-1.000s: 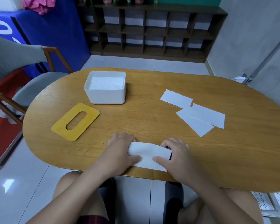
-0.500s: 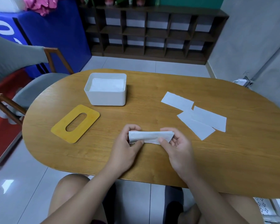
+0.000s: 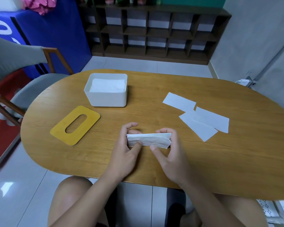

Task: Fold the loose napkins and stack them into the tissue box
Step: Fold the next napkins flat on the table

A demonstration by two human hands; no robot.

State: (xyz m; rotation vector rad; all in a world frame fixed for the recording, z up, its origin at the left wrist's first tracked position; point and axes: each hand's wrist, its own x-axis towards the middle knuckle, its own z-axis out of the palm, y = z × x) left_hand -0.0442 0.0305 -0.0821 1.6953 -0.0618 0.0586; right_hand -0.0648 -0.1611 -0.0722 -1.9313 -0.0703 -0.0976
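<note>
Above the middle of the wooden table (image 3: 236, 161) I hold a folded white napkin (image 3: 148, 139) between both hands. My left hand (image 3: 127, 149) pinches its left end and my right hand (image 3: 168, 151) pinches its right end. The white tissue box (image 3: 107, 99) stands open at the far left of the table with folded napkins (image 3: 107, 86) inside. Its yellow slotted lid (image 3: 75, 125) lies flat in front of it. Three loose napkins lie at the right: one farther back (image 3: 179, 101) and two overlapping (image 3: 197, 126) (image 3: 211, 119).
A grey chair (image 3: 28, 94) with a wooden frame stands at the table's left end. A dark cubby shelf (image 3: 154, 30) lines the back wall. A white plug (image 3: 243, 81) sits by the right wall. My knees are under the near table edge.
The napkin was pressed flat near the table's front edge a second ago. Both hands have lifted it and carried it farther from me, holding it by its ends.
</note>
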